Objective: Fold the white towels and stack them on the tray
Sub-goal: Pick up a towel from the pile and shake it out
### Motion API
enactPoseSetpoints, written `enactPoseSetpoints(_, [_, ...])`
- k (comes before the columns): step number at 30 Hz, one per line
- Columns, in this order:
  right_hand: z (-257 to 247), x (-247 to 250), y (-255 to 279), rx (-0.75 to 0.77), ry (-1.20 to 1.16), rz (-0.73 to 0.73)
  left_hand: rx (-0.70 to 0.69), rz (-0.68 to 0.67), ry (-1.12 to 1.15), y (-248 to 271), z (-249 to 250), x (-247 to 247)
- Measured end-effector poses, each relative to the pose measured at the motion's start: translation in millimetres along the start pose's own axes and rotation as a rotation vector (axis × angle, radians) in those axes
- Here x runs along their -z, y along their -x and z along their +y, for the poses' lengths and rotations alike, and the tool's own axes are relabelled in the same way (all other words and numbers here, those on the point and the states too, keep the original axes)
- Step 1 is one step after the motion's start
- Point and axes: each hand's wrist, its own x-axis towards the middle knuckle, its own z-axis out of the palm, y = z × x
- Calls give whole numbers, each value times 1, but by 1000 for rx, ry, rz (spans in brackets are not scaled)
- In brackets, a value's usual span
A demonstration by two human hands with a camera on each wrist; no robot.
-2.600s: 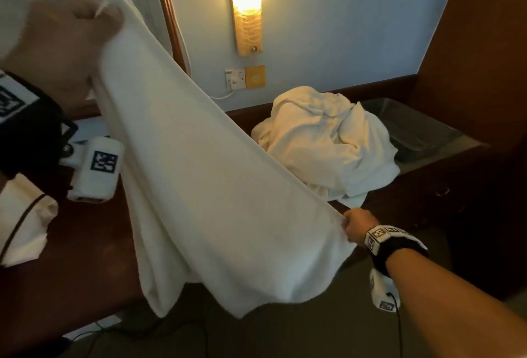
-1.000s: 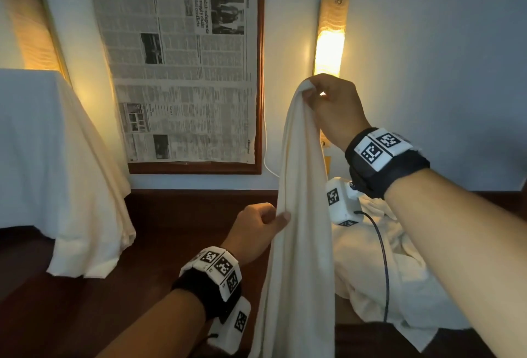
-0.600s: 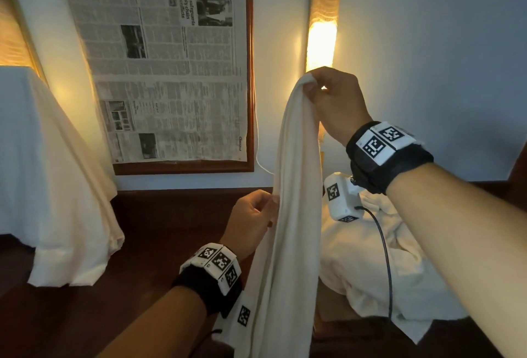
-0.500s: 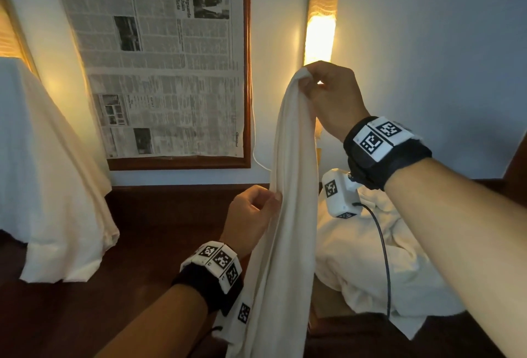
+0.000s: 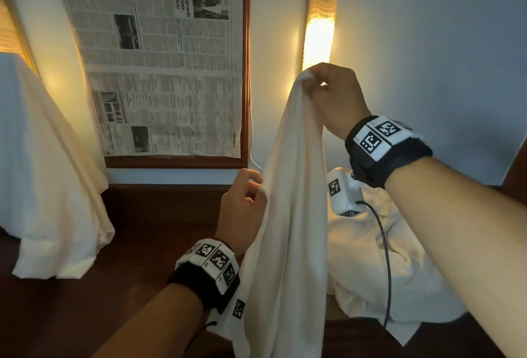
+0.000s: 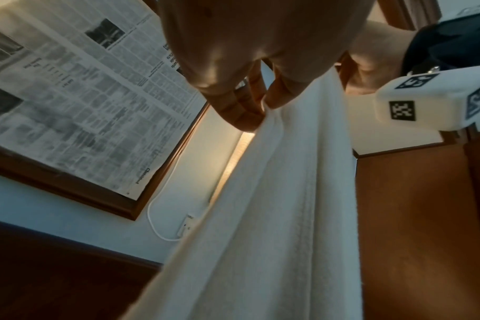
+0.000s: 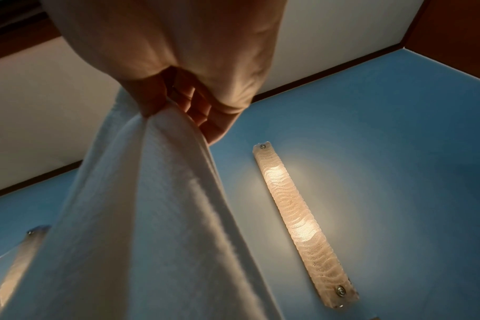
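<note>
A white towel (image 5: 291, 215) hangs straight down in front of me, gathered into long folds. My right hand (image 5: 328, 95) pinches its top corner up by the wall lamp; the pinch shows in the right wrist view (image 7: 162, 108) with the towel (image 7: 140, 216) trailing below. My left hand (image 5: 245, 200) pinches the towel's left edge lower down, about halfway along; the left wrist view shows the fingertips (image 6: 250, 117) closed on the towel's hem (image 6: 274, 205). A heap of white towels (image 5: 399, 266) lies on the dark wooden counter behind my right forearm. The tray is out of sight.
A framed newspaper (image 5: 159, 58) hangs on the wall at left. The lit wall lamp (image 5: 319, 26) sits just behind my right hand. White cloth (image 5: 54, 175) drapes over something at far left. The dark counter (image 5: 128, 286) stretches below my left arm.
The towel went from being spread wide between both hands to hanging vertically. In the last second my right hand stayed high while my left hand slid along the left edge and pinched it.
</note>
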Motion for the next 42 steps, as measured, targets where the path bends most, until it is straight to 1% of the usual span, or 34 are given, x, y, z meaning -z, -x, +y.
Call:
enactPoseSetpoints(2, [-4, 0, 2, 11, 19, -13, -43, -40, -26, 2, 5, -6])
enactPoseSetpoints(3, [-5, 0, 2, 17, 25, -12, -57, -38, -37, 4, 8, -8])
enactPoseSetpoints(10, [-14, 2, 2, 63, 89, -24, -156, 165, -157, 3, 26, -22])
enactPoseSetpoints(14, [-21, 1, 1, 77, 80, -1, -193, 234, -209, 1, 33, -22])
enactPoseSetpoints(17, [-25, -1, 2, 74, 89, -7, -173, 202, -280, 2, 32, -19])
enactPoseSetpoints(22, [-25, -3, 6, 63, 128, -20, -40, 161, -336, -2, 31, -10])
enactPoseSetpoints(25, [-23, -4, 5, 53, 157, -19, -65, 192, -324, -8, 22, -2])
enactPoseSetpoints(27, [-23, -8, 3, 44, 147, -17, -54, 186, -270, -11, 15, 4])
enactPoseSetpoints(29, [-26, -15, 0, 45, 126, -27, 28, 117, -164, -11, 11, 11])
enactPoseSetpoints(33, [-34, -33, -6, 69, 119, -33, 208, -80, 145, -16, -2, 25])
enactPoseSetpoints(35, [-36, -41, -9, 85, 121, -32, 230, -162, 214, -21, -9, 34])
enactPoseSetpoints(36, [-36, -44, -10, 90, 132, -30, 217, -188, 228, -24, -11, 39])
enactPoseSetpoints(38, [-35, -50, -14, 82, 150, -23, 181, -187, 217, -30, -12, 52])
enactPoseSetpoints(42, [-30, -59, -23, 58, 175, -2, 167, -76, 158, -41, -18, 83])
